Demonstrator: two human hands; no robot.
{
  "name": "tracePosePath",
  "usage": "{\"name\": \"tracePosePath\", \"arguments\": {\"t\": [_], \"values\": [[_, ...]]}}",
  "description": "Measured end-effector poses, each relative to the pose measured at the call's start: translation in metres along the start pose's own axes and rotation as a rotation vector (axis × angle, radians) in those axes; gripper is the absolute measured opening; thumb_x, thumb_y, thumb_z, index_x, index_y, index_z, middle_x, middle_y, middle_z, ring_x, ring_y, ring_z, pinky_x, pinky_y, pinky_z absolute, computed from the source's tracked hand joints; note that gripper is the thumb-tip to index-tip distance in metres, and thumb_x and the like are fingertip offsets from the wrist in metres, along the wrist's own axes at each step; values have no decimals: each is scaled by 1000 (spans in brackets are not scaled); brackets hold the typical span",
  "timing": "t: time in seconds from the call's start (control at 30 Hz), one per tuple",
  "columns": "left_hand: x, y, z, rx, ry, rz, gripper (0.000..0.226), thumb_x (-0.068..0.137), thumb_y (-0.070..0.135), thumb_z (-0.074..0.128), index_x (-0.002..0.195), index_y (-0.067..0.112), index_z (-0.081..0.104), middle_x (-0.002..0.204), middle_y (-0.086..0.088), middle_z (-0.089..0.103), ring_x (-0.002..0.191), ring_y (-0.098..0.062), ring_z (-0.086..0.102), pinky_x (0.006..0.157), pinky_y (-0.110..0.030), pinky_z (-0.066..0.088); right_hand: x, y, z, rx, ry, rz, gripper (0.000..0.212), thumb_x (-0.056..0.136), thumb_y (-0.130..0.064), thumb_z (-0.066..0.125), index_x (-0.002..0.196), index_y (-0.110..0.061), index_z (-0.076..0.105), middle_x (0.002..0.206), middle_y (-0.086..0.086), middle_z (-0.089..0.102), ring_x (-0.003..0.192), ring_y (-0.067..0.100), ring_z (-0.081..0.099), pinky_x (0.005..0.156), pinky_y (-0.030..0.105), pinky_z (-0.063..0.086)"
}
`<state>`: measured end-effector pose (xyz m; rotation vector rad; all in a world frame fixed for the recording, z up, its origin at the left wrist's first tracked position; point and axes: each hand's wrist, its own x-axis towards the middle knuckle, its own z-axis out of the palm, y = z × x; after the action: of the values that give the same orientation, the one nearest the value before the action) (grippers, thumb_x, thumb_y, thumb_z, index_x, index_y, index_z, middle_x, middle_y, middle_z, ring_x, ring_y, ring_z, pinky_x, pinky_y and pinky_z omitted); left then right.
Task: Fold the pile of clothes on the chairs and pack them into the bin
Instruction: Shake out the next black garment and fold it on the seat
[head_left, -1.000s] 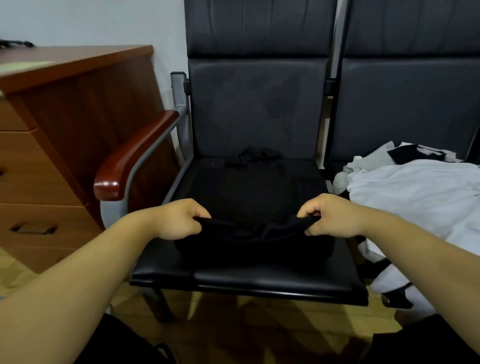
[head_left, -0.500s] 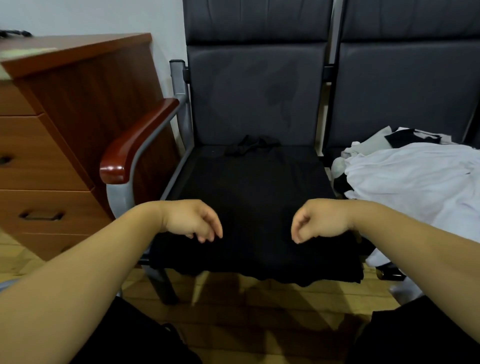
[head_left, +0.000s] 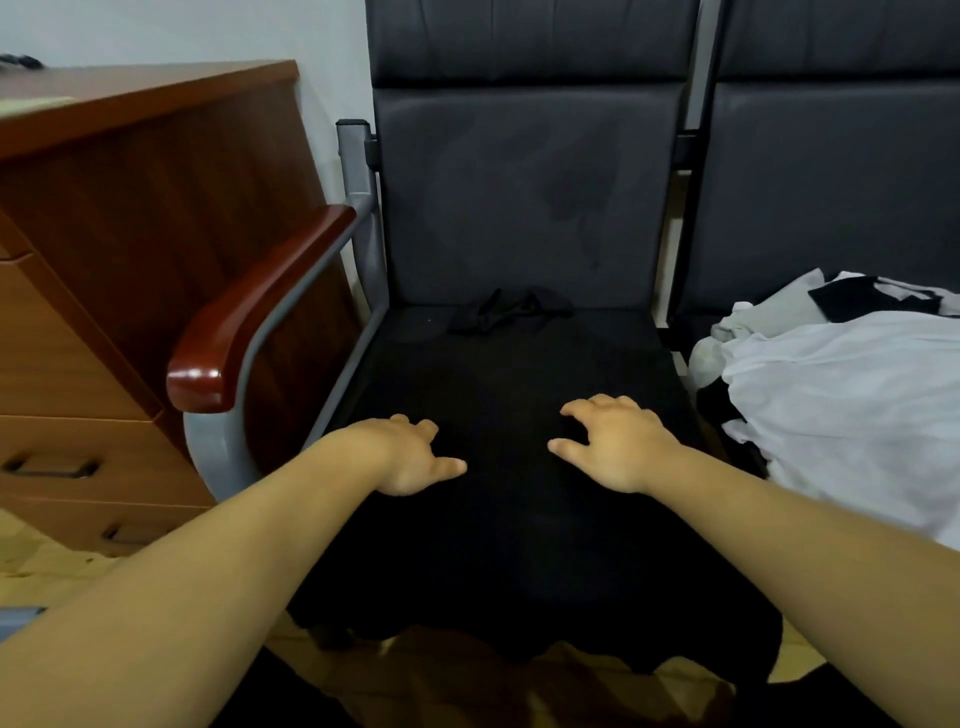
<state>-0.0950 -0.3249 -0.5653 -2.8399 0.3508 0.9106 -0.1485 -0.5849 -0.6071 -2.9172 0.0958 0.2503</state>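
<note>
- Black garment spread flat over the seat of the armrest chair, hem drooping past the front edge.
- Left hand and right hand open, palms down, pressing on it.
- White clothes pile heaped on the neighbouring chair.

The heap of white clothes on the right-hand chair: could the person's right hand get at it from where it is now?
Probably yes. The right hand rests open on the black garment spread over the black chair seat, and the heap of white clothes lies just to its right, nothing between them.
</note>
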Motion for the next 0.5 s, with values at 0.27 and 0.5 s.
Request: {"name": "tracePosePath", "arguments": {"t": [0.27,0.5], "values": [[88,8,-51,-83,340,78,54,95,58,59,135,21,56,128,-3,58,112,-26,59,91,-41,55,96,4,-19,119,65,56,24,97,-46,58,113,-30,66,116,-4,54,110,22,58,95,42,52],[200,18,-104,-317,598,121,60,95,35,68,145,24,37,133,-7,48,105,-30,59,83,-44,56,207,17,-41,159,292,200,59,92,-43,65,143,-21,44,138,9,47,125,35,49,98,46,48]]}}
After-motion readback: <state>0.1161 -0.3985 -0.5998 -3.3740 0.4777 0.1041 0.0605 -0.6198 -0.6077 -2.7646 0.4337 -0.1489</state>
